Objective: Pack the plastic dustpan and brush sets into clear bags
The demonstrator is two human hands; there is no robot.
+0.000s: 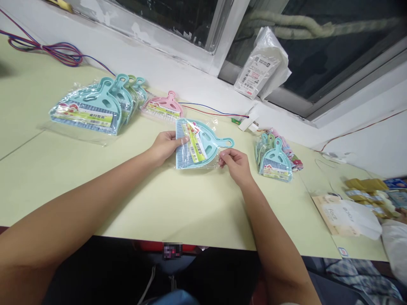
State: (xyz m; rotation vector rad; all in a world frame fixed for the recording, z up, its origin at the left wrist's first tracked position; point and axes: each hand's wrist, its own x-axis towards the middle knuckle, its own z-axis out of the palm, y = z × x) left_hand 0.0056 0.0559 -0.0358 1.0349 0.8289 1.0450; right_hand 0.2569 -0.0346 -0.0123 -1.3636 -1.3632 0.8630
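center of frame, held pack [208,146]: tilted yellow-green label [197,144] reads 桌扫套装, plus barcode and small round signs, fine print unreadable. left of frame, blue front pack [85,110]: same 桌扫套装 on its label, small marks by it. upper center, pink pack [165,106]: dark characters on label, too small to read for sure. right of center, blue pack [276,165]: label characters too small. lower right, beige packet [337,226]: "face", second word beside it is turned around, unclear. upper right, white plastic bag [257,70]: shipping-type label, black and red print, barcodes, illegible.
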